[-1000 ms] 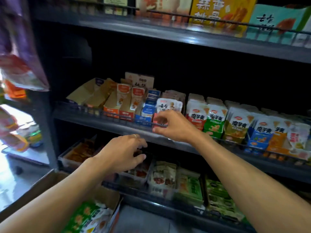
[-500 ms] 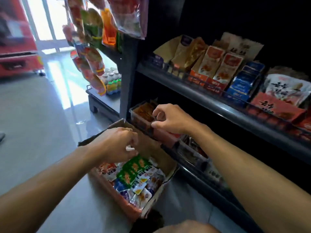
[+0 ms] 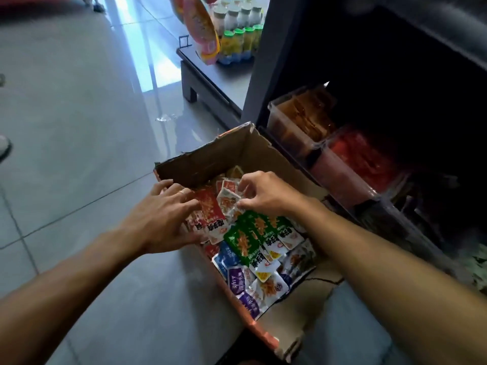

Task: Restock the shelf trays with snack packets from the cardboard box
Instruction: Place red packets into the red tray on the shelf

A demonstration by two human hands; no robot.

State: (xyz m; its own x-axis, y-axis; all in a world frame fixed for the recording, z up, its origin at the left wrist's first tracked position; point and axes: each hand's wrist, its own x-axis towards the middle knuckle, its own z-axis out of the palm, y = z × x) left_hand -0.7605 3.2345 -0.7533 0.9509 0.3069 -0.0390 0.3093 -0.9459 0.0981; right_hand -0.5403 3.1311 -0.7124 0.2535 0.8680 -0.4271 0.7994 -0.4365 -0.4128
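We see the left hand (image 3: 160,219) spread over red foil snack packets (image 3: 210,214) in the brown cardboard box (image 3: 208,156); beside it, the right hand (image 3: 266,193) pinches small white packets (image 3: 228,197).

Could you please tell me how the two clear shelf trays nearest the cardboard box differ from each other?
The left tray holds orange-brown packets, while the right tray holds red ones. The left tray sits at the shelf's end beside the upright post, farther from the camera; the right tray sits nearer and further along the shelf. Both are clear plastic, stand side by side on the bottom shelf, and look well filled already.
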